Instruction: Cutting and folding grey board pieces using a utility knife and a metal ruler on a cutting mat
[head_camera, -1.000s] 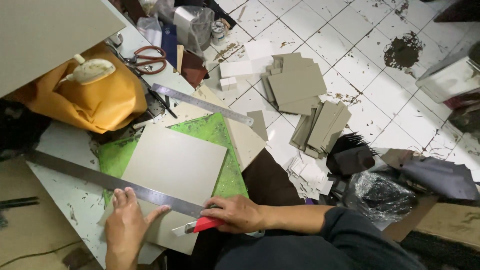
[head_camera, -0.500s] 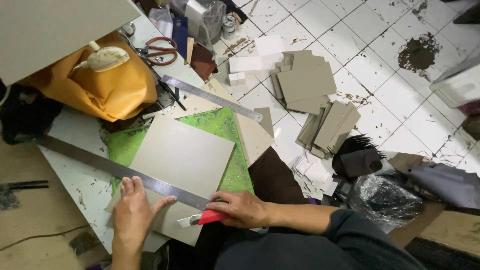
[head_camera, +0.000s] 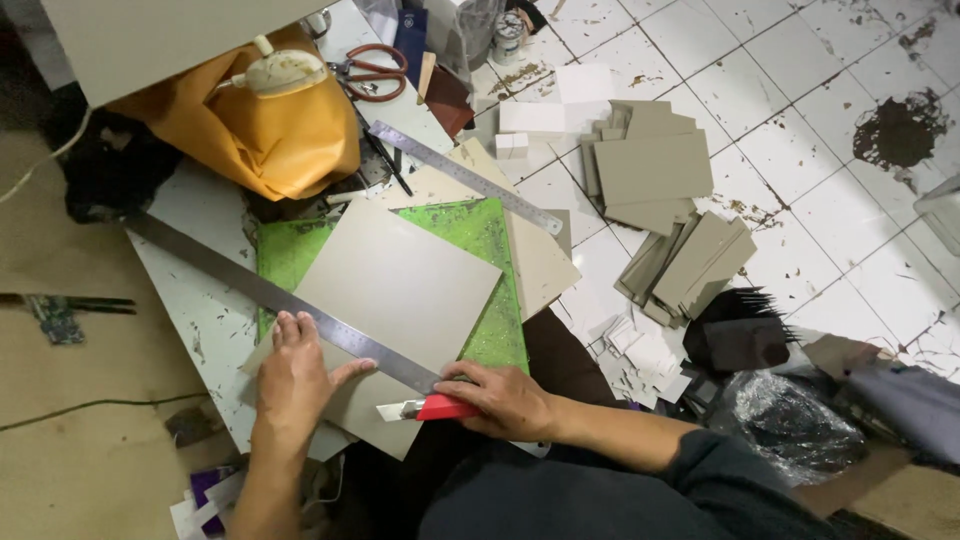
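We have our left hand (head_camera: 295, 375) spread flat, fingers wide, on the long steel ruler (head_camera: 270, 295), pressing it down so it cannot slide. The ruler lies slantwise across a grey-beige sheet of board (head_camera: 400, 290), from the far left edge of the white board (head_camera: 195, 300) that serves as our working surface on the floor, down to its near edge, where its lower end meets our right hand (head_camera: 505, 400).

That right hand is closed around a red-handled utility knife (head_camera: 430, 408). The blade end lies against the ruler's edge near the sheet's near corner, so the steel acts as a fence for the blade. Whether the tip is biting into the sheet we cannot tell.

The sheet lies on a green cutting mat (head_camera: 480, 240), which shields the white board beneath; more beige board (head_camera: 540, 255) pokes out from under the mat along its right side.

A shorter steel ruler (head_camera: 465, 178) lies loose across the mat's far right corner, apart from both hands. Beyond the far edge sit a crumpled orange bag (head_camera: 255, 140) and a pair of red-handled scissors (head_camera: 372, 72). On the tiled floor (head_camera: 800, 150) to the right, stacks of cut grey boards (head_camera: 655, 165) lie well away from the cutting, and small white offcuts (head_camera: 640, 350) are scattered just off the near right corner.
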